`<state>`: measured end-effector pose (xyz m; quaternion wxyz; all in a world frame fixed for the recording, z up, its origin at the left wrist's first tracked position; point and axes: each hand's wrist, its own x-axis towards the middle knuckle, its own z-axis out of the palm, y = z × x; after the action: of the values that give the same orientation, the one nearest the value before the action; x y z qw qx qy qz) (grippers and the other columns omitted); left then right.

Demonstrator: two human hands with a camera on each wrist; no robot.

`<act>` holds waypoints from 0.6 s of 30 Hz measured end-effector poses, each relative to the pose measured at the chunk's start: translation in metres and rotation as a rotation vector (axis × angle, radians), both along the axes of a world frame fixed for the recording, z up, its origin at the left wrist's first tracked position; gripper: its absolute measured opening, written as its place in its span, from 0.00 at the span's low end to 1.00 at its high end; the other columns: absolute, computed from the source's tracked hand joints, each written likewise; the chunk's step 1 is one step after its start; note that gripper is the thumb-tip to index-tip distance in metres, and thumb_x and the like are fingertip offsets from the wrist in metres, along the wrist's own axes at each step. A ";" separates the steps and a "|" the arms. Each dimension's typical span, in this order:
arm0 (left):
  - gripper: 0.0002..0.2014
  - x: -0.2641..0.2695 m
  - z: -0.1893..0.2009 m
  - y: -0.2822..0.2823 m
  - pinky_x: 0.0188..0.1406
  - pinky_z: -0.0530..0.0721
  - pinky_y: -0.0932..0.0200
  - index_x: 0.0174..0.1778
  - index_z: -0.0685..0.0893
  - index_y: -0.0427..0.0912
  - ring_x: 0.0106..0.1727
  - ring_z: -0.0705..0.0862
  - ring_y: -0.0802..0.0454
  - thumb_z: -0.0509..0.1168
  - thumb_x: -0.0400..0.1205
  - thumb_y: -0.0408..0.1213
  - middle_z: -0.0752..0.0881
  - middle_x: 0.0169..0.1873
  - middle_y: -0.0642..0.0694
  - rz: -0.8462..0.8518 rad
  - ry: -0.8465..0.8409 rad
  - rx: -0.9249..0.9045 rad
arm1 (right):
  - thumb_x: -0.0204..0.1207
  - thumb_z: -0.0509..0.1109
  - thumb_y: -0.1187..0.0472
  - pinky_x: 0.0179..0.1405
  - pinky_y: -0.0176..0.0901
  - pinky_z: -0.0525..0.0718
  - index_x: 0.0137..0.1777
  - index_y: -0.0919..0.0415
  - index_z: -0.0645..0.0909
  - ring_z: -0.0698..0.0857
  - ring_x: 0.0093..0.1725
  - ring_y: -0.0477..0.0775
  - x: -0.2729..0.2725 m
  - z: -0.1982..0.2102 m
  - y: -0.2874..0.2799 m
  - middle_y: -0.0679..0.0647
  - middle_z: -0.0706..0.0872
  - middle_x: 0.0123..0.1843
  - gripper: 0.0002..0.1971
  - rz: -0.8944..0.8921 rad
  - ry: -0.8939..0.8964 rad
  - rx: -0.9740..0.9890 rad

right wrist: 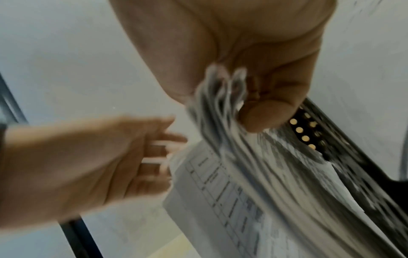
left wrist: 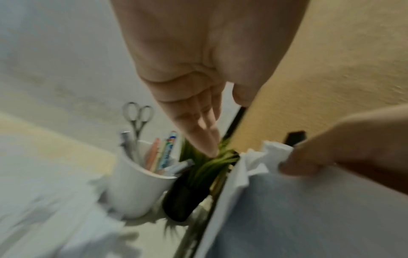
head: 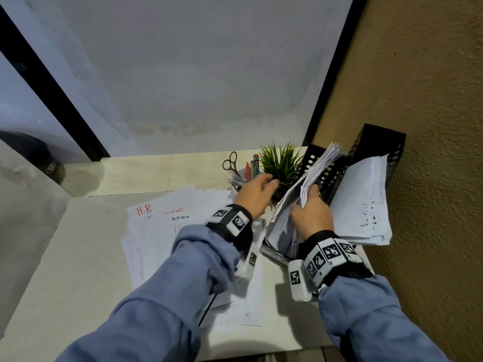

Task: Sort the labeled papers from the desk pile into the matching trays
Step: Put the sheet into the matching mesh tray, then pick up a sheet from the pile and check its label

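A thick stack of white papers (head: 317, 169) stands tilted in a black perforated tray (head: 330, 178) at the desk's right end. My right hand (head: 309, 202) grips the stack's upper edge, thumb against the sheets; in the right wrist view the right hand (right wrist: 249, 104) pinches the fanned papers (right wrist: 232, 157). To its left my left hand (head: 264, 185) hovers with straight fingers and holds nothing, its fingertips (left wrist: 207, 139) close to the stack's left side. Loose sheets marked H.R and ADMIN form the desk pile (head: 162, 228). More papers (head: 363, 202) lean in a second black tray (head: 376, 147).
A small green plant (head: 281, 165) in a dark pot and a white cup (left wrist: 137, 185) with pens and scissors (head: 230, 162) stand just beyond my left hand. A textured brown wall (head: 431, 126) borders the desk on the right. A white wall lies behind.
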<state>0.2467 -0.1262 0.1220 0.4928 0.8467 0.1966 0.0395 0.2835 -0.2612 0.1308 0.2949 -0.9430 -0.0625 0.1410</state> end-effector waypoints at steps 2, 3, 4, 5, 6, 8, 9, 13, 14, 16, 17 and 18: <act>0.13 -0.028 -0.021 0.024 0.41 0.88 0.50 0.62 0.78 0.46 0.45 0.87 0.46 0.57 0.86 0.44 0.87 0.52 0.42 0.180 -0.027 -0.169 | 0.78 0.62 0.60 0.62 0.51 0.77 0.81 0.56 0.56 0.79 0.66 0.65 -0.008 0.009 0.002 0.64 0.78 0.70 0.32 0.023 -0.107 0.091; 0.09 -0.044 -0.036 0.040 0.41 0.88 0.50 0.57 0.80 0.45 0.45 0.86 0.45 0.58 0.85 0.42 0.87 0.51 0.41 0.273 -0.009 -0.198 | 0.79 0.62 0.60 0.65 0.48 0.75 0.81 0.56 0.60 0.77 0.69 0.61 -0.016 0.013 0.004 0.60 0.76 0.73 0.30 0.043 -0.177 0.191; 0.08 -0.060 -0.052 0.056 0.46 0.88 0.48 0.55 0.81 0.44 0.47 0.86 0.44 0.60 0.83 0.39 0.87 0.51 0.40 0.356 0.040 -0.183 | 0.79 0.62 0.62 0.66 0.44 0.73 0.79 0.57 0.64 0.76 0.69 0.56 -0.026 0.018 0.008 0.56 0.76 0.74 0.27 0.079 -0.252 0.304; 0.08 -0.078 -0.070 0.073 0.53 0.86 0.47 0.55 0.81 0.42 0.52 0.86 0.41 0.62 0.82 0.37 0.86 0.53 0.39 0.419 0.130 -0.134 | 0.80 0.62 0.64 0.63 0.39 0.72 0.77 0.58 0.68 0.77 0.66 0.50 -0.037 0.022 0.012 0.53 0.77 0.71 0.25 0.133 -0.320 0.394; 0.10 -0.097 -0.087 0.088 0.59 0.83 0.50 0.57 0.81 0.40 0.57 0.84 0.40 0.63 0.81 0.36 0.84 0.57 0.39 0.467 0.248 -0.068 | 0.80 0.62 0.65 0.59 0.35 0.72 0.74 0.58 0.72 0.78 0.60 0.45 -0.049 0.021 0.018 0.51 0.80 0.65 0.22 0.202 -0.363 0.441; 0.15 -0.133 -0.115 0.107 0.59 0.77 0.54 0.62 0.78 0.36 0.62 0.80 0.38 0.63 0.80 0.35 0.80 0.62 0.37 0.562 0.475 0.074 | 0.79 0.63 0.67 0.52 0.34 0.73 0.68 0.58 0.76 0.78 0.50 0.44 -0.070 0.006 0.031 0.50 0.82 0.56 0.18 0.348 -0.356 0.450; 0.16 -0.150 -0.124 0.110 0.57 0.77 0.50 0.62 0.77 0.35 0.62 0.78 0.36 0.63 0.79 0.36 0.78 0.63 0.36 0.621 0.551 0.128 | 0.79 0.63 0.67 0.51 0.36 0.75 0.66 0.58 0.78 0.78 0.48 0.46 -0.079 -0.007 0.039 0.50 0.82 0.54 0.16 0.401 -0.307 0.435; 0.23 -0.189 -0.137 0.111 0.54 0.76 0.44 0.65 0.71 0.33 0.63 0.74 0.34 0.65 0.78 0.41 0.73 0.63 0.34 0.733 0.683 0.148 | 0.80 0.62 0.63 0.60 0.48 0.80 0.70 0.60 0.74 0.81 0.53 0.52 -0.104 -0.071 0.068 0.55 0.79 0.58 0.19 0.397 0.072 0.221; 0.26 -0.192 -0.139 0.112 0.58 0.76 0.43 0.68 0.69 0.33 0.65 0.74 0.34 0.66 0.78 0.42 0.72 0.65 0.34 0.720 0.691 0.123 | 0.80 0.62 0.62 0.63 0.48 0.78 0.73 0.62 0.71 0.80 0.60 0.55 -0.107 -0.088 0.073 0.58 0.77 0.64 0.21 0.372 0.176 0.144; 0.32 -0.197 -0.140 0.116 0.64 0.76 0.43 0.73 0.66 0.33 0.69 0.73 0.34 0.68 0.77 0.44 0.70 0.69 0.34 0.709 0.669 0.072 | 0.79 0.63 0.60 0.64 0.49 0.76 0.74 0.66 0.69 0.77 0.65 0.60 -0.112 -0.117 0.080 0.63 0.73 0.69 0.24 0.330 0.305 -0.010; 0.34 -0.199 -0.141 0.118 0.65 0.76 0.45 0.74 0.65 0.34 0.69 0.73 0.35 0.69 0.77 0.43 0.71 0.70 0.35 0.713 0.644 0.043 | 0.78 0.63 0.59 0.62 0.50 0.77 0.72 0.67 0.69 0.77 0.63 0.60 -0.114 -0.127 0.082 0.65 0.73 0.69 0.24 0.311 0.332 -0.067; 0.34 -0.201 -0.142 0.118 0.64 0.77 0.47 0.75 0.65 0.34 0.69 0.75 0.36 0.70 0.77 0.42 0.72 0.70 0.35 0.715 0.613 0.020 | 0.78 0.63 0.59 0.60 0.51 0.78 0.71 0.69 0.70 0.77 0.61 0.59 -0.117 -0.135 0.084 0.66 0.73 0.68 0.23 0.298 0.345 -0.099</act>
<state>0.0459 -0.0083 -0.0201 0.3595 0.7033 0.6117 -0.0432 0.1668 -0.1768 -0.0040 0.2304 -0.8987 -0.1425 0.3448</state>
